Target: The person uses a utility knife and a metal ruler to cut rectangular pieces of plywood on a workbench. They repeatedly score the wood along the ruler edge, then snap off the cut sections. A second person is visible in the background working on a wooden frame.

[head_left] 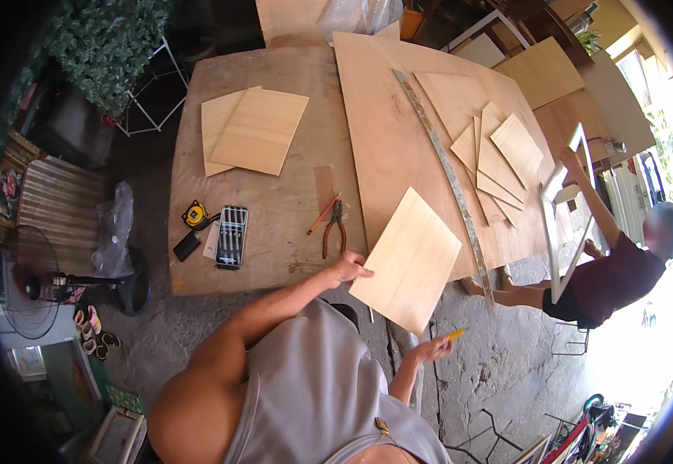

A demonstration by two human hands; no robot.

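My left hand grips the left corner of a rectangular plywood panel, fingers and thumb closed on its edge. The panel is tilted over the table's near edge. Just below its near corner, my right hand is closed round a slim yellow tool; only its short yellow end shows, so its exact kind is unclear. On the table, left of the panel, lie pliers with red-brown handles and a pencil beside them.
The wooden table bears two panels, a tape measure, a phone-like case, a long metal straightedge and several fanned panels. At right a person handles a white frame. A fan stands left.
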